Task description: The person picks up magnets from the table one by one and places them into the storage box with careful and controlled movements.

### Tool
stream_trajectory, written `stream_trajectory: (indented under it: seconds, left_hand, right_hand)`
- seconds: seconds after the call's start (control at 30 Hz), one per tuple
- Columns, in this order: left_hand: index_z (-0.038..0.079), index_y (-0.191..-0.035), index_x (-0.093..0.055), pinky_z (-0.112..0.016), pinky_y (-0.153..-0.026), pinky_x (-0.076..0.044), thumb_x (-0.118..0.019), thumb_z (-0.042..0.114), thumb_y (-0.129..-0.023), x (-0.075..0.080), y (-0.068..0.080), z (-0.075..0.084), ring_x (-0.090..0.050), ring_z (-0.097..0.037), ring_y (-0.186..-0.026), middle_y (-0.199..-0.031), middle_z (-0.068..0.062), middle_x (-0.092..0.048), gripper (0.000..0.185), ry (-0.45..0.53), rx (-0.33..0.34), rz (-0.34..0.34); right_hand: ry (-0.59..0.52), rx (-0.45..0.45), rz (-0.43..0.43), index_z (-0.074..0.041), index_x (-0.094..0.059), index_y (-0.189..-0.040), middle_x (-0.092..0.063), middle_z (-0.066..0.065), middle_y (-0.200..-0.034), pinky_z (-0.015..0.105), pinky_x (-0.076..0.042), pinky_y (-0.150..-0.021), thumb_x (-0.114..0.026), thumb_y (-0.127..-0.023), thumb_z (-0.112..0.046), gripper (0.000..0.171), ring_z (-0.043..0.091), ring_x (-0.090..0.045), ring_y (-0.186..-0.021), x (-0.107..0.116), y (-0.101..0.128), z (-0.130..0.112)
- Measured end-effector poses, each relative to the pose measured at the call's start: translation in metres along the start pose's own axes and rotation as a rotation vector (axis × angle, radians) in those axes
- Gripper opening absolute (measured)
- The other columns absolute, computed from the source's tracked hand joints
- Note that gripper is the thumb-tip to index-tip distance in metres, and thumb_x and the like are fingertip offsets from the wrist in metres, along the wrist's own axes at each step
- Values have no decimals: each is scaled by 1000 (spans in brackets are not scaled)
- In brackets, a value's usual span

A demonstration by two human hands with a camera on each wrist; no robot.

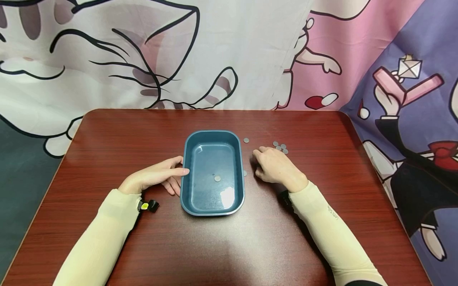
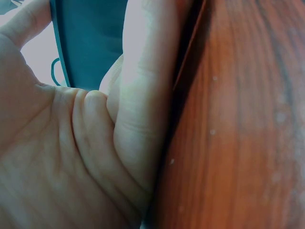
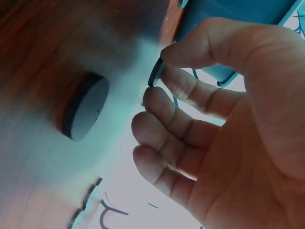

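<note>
Reddish wooden table [image 1: 107, 159] | my left hand [image 1: 157, 176], fingers relaxed, steadies rectangular teal plastic tray [image 1: 189, 159] | my right hand [image 1: 273, 165] pinches thin grey round disc [image 3: 153, 76] beside it | keep pinch firm, lift level.

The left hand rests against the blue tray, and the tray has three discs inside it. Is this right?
Not quite. The left hand does rest against the blue tray, but the head view shows only one disc inside it, not three.
</note>
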State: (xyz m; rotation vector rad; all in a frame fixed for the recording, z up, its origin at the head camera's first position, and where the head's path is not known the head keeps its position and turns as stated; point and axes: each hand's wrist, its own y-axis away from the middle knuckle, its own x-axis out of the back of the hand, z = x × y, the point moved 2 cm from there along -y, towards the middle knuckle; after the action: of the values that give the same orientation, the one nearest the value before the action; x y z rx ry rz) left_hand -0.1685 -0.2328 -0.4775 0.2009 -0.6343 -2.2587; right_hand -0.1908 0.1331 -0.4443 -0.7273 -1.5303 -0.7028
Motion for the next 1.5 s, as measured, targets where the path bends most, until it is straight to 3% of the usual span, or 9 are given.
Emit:
stream_trajectory:
  seconds: [0.83,1.5]
  left_hand:
    - [6,-138,-42,-46,-71,-65,-58,42,-105,1,-1,-1,-78,-40,-81,-97,-22,-78,52,-5,-2,-1]
    - [6,-139,-41,-46,-71,-65,-58,42,-105,1,-2,-1,-78,-40,-82,-99,-22,-78,52,-5,3,-10]
  right_hand:
    - [-63,104,120,-8,-58,-85,-54,6,-78,40,-50,-65,-74,-76,-12,19,28,-58,-69,8,2,-7]
    - [-76,106,129,-11,-57,-84,-53,3,-77,37,-48,-64,-73,-75,-11,18,24,-56,-70,13,3,-11]
